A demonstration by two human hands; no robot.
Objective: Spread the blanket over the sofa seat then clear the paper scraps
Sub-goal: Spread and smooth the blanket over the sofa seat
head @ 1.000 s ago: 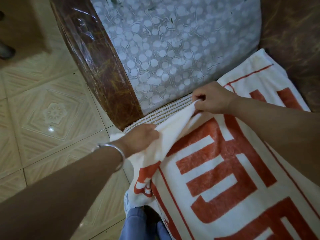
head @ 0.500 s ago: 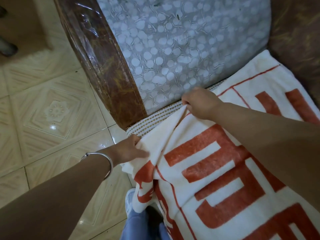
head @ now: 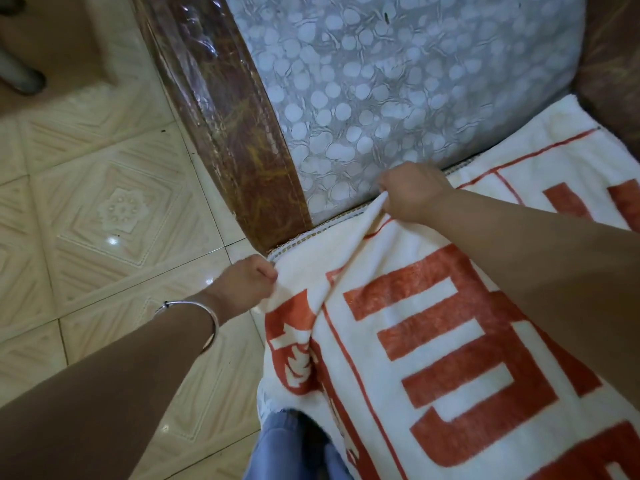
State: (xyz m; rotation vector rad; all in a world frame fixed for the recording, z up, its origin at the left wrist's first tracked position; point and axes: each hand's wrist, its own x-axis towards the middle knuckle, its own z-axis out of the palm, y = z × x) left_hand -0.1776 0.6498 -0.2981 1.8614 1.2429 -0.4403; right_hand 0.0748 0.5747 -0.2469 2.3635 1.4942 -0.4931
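Obs.: the blanket [head: 450,341], white terry with a bold orange pattern, lies over the sofa seat. Its near end hangs off the front by the person's jeans. Its side edge runs along the dotted cover [head: 381,98] and the brown armrest [head: 242,150], and a strip of woven mat [head: 294,244] shows beneath that edge.

Hands: the left hand [head: 249,282] is closed in a fist on the blanket's edge at the front corner of the seat. The right hand [head: 412,192] pinches the same edge farther back, right against the dotted cover. A raised fold runs from the right hand's pinch towards the front.

Handling, my judgement: the cloth is soft, limp and light, plush enough not to slip, and not fragile. It bunches wherever it is not under tension. The hem is the place to hold it, with the hands well apart, drawing outwards to flatten the fold.

No paper scraps are in view.
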